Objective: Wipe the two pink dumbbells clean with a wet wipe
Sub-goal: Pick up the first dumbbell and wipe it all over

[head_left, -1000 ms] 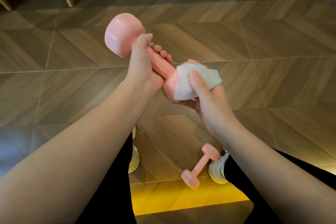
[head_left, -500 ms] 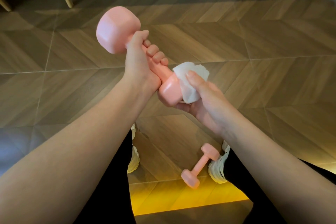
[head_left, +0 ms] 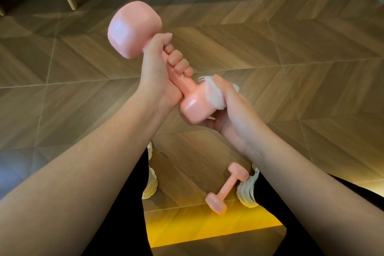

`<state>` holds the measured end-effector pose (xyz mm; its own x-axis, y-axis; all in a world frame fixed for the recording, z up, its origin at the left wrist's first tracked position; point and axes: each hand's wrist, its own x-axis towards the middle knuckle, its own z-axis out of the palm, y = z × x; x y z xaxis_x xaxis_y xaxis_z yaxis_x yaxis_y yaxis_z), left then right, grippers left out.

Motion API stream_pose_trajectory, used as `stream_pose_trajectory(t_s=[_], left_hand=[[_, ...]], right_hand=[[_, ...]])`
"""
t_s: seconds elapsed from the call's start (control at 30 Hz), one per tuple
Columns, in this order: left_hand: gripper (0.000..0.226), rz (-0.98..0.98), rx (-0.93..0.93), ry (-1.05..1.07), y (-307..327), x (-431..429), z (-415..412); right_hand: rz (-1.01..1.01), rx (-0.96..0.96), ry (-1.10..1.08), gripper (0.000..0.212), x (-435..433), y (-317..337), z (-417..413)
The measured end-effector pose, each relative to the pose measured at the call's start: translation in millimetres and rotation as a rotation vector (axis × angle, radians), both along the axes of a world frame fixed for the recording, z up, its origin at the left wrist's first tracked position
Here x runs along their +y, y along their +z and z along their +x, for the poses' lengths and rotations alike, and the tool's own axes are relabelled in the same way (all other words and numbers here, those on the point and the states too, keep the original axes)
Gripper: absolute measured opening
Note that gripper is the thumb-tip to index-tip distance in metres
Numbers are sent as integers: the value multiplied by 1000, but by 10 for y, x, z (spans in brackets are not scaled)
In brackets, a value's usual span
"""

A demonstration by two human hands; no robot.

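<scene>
The wipe (head_left: pixel 212 94) is held by the right hand (head_left: pixel 230 110), fingers curled, against the near head of the dumbbell (head_left: pixel 133 29). The handle just above is wrapped tightly by the left hand (head_left: pixel 158 72). The head is best rotated under firm pressure so every face is covered. Both forearms are raised. The second dumbbell (head_left: pixel 227 188) lies on the floor (head_left: pixel 291 68) below.

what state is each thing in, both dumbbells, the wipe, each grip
held dumbbell, in the air, slanted
wet wipe, crumpled against its near head
floor dumbbell, lying by the right shoe, untouched
left grip, curled round the held dumbbell's handle
right grip, holds the wet wipe on the near head
</scene>
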<state>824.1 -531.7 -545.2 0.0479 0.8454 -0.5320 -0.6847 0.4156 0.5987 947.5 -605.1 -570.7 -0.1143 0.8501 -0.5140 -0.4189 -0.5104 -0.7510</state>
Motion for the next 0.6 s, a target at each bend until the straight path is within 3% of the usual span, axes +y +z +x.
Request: stream_pose_trajectory(t_s=[0.3, 0.43, 0.6], left_hand=[[38, 6, 5, -50, 23, -36, -9], [39, 14, 22, -74, 12, -52, 18], [39, 22, 27, -65, 14, -55, 33]], right_hand=[[18, 3, 128, 22, -13, 39, 9], [61, -4, 152, 52, -57, 36, -1], [55, -32, 114, 52, -45, -1, 19]])
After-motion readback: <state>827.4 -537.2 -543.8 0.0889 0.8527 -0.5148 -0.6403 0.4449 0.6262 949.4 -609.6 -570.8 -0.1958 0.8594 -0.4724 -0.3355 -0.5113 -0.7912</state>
